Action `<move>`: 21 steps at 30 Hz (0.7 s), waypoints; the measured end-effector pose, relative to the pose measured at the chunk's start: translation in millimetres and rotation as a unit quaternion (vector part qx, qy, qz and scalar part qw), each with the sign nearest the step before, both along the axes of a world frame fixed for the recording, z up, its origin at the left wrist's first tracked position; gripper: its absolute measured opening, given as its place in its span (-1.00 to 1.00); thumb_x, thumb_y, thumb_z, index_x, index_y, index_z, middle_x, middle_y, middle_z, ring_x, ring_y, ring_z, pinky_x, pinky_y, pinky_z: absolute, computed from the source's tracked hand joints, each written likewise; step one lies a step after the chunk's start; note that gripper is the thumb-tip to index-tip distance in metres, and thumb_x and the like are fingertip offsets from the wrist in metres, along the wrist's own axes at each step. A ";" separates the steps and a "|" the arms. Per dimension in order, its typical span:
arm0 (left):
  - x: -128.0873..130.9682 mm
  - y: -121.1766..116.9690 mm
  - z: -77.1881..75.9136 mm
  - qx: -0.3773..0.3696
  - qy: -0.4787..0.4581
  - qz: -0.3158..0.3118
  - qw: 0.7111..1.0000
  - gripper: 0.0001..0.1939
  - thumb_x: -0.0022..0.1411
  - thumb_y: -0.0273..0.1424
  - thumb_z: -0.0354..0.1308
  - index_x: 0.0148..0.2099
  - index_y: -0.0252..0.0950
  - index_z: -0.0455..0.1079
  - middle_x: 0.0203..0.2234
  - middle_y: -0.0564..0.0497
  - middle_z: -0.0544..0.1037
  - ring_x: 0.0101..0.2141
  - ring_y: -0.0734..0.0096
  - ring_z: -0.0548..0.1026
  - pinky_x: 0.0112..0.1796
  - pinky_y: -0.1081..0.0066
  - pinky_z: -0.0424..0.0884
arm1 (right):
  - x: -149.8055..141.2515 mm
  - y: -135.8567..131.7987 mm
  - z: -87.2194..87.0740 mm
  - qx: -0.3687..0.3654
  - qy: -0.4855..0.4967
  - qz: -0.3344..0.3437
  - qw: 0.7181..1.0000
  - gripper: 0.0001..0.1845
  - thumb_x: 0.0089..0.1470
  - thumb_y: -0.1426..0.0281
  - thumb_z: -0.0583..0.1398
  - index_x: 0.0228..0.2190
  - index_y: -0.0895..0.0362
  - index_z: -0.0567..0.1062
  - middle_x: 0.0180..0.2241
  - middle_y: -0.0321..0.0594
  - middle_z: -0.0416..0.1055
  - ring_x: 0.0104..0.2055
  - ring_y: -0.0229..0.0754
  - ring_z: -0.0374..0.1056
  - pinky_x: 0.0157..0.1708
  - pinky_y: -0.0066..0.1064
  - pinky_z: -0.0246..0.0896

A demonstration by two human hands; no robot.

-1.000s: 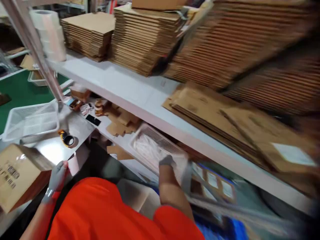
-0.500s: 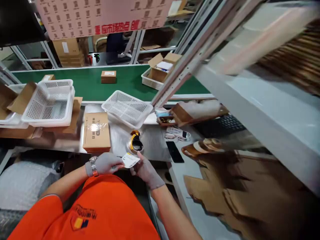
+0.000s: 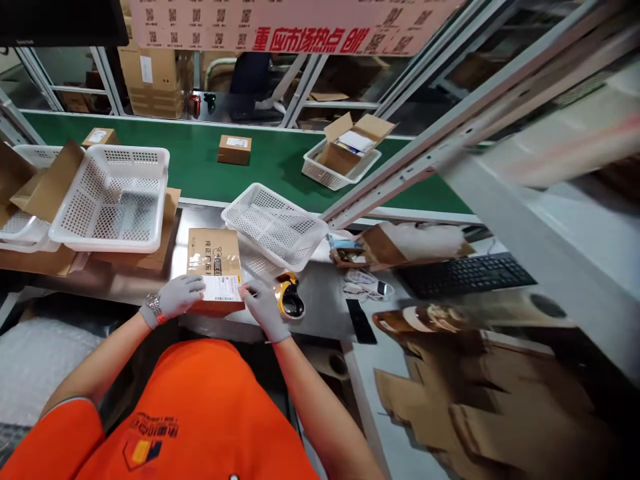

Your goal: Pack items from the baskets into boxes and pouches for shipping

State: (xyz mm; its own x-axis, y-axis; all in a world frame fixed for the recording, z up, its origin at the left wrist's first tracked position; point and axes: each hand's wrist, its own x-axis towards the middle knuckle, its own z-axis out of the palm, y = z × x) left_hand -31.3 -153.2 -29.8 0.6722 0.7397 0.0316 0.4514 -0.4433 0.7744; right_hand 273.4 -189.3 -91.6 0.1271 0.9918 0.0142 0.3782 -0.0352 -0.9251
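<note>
A metal tabletop (image 3: 324, 303) was occupied by a printed cardboard box (image 3: 213, 250). By the gloved left hand (image 3: 179, 297), its grip unclear, and the gloved right hand (image 3: 264, 310), fingertips pinched, opposite edges were held of a white shipping label (image 3: 221, 289) over the box's near end.

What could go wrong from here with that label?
1. The label could crease or sit crooked: the left hand and right hand are at its opposite ends.
2. It lies close to the near edge of the carton's top, so a small slip might leave it overhanging.
3. The yellow-and-black tape dispenser is right beside the right hand and may get knocked.
</note>
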 end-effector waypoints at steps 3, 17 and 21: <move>-6.3 26.3 -17.5 0.025 0.025 -0.032 0.999 -0.84 0.36 -0.51 0.29 -0.26 -0.14 0.59 0.02 -0.18 0.73 0.26 -0.02 0.57 0.43 -0.07 0.37 | -15.2 10.9 -14.4 0.032 -0.086 -0.022 0.996 -0.69 0.20 0.11 0.24 -0.45 0.03 0.59 -0.31 -0.09 0.59 -0.20 0.01 0.44 -0.10 -0.12 0.38; -16.8 3.1 -56.2 0.069 0.037 -0.018 0.997 -0.81 0.38 -0.46 0.31 0.01 -0.22 0.65 0.29 -0.32 0.62 0.38 -0.20 0.46 0.50 -0.30 0.20 | -59.1 7.4 -37.7 0.144 -0.245 0.169 0.944 -0.51 0.44 0.33 0.15 0.29 0.11 0.59 0.40 0.13 0.49 0.46 0.17 0.38 0.51 0.16 0.29; -25.8 -17.4 -68.2 0.078 0.028 0.046 0.995 -0.81 0.43 -0.44 0.27 0.02 -0.26 0.67 0.33 -0.38 0.60 0.41 -0.26 0.47 0.48 -0.34 0.27 | -56.5 8.6 -41.7 0.127 -0.307 0.300 0.894 -0.33 0.43 0.24 0.24 0.46 0.14 0.48 0.58 0.14 0.27 0.65 0.29 0.13 0.64 0.30 0.01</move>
